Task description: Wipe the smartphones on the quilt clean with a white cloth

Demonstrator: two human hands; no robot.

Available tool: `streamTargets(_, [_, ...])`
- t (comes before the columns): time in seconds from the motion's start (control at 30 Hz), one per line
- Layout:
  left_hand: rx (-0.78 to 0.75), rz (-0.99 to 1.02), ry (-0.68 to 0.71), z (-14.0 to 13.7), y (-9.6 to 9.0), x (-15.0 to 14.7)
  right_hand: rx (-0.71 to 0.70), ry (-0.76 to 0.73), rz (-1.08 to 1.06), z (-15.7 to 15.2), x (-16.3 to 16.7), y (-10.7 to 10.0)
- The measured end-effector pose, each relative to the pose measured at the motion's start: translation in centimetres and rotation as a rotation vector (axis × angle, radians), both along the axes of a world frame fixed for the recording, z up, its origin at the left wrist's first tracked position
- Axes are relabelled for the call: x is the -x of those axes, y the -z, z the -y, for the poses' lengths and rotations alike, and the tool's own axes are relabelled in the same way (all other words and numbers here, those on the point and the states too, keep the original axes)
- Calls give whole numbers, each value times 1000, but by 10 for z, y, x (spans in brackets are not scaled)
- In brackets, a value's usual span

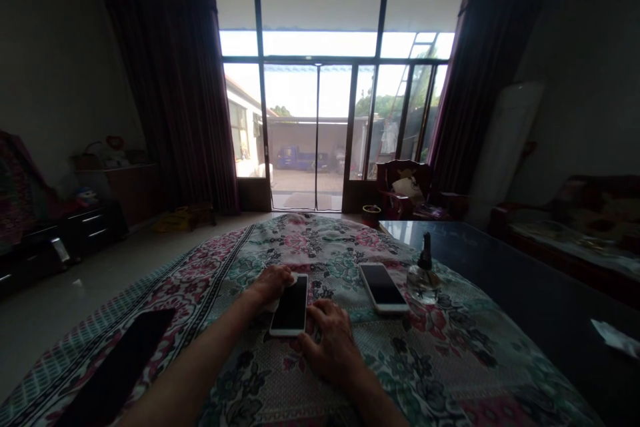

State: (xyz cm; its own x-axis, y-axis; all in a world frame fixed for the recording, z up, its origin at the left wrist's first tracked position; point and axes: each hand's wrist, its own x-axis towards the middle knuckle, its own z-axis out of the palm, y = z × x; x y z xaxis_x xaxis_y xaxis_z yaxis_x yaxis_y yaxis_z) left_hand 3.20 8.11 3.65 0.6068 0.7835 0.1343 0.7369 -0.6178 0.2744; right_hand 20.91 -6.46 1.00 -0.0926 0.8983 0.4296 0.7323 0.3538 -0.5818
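1. The slim, white-framed phone with a dark glass screen (291,310) lies face up at 12 o'clock from me, between my hands, on the pink, green and grey floral cloth (295,380).
2. My left hand (273,285) is at the phone's 11 o'clock, fingers closed over a soft white wad (295,277) against the glass; I judge this to be wiping.
3. My right hand (334,337) rests at its 4 o'clock, fingers released and loosely bent beside the edge, gripping nothing I can see.
4. To do it well, I should brace that edge lightly, since the cloth underneath could bunch or let the phone slide.
5. Light, even, overlapping strokes from 12 to 6 o'clock would suit flat glass, corners included.
6. My sweeps should stay clear of the second white-framed phone (384,288) at 2 o'clock and, beyond it, the clear round bottle with a black top (424,281), which could tip.
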Motion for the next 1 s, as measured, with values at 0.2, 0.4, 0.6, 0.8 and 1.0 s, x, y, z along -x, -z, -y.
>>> streamTargets(0.2, [-19, -101, -91, -13, 3, -19, 4, -2, 17, -2, -1, 4])
streamTargets(0.4, [-95, -102, -55, 6, 7, -24, -8, -18, 19, -2, -1, 2])
streamTargets(0.6, [-147, -89, 67, 22, 6, -33, -16, -13, 15, -2, -2, 3])
streamTargets(0.8, [-177, -51, 184, 45, 7, -25, -13, 3, 35, -2, -2, 5])
streamTargets(1.0, [-191, -2, 275, 73, 11, -11, -32, 0, 31, -3, -2, 7])
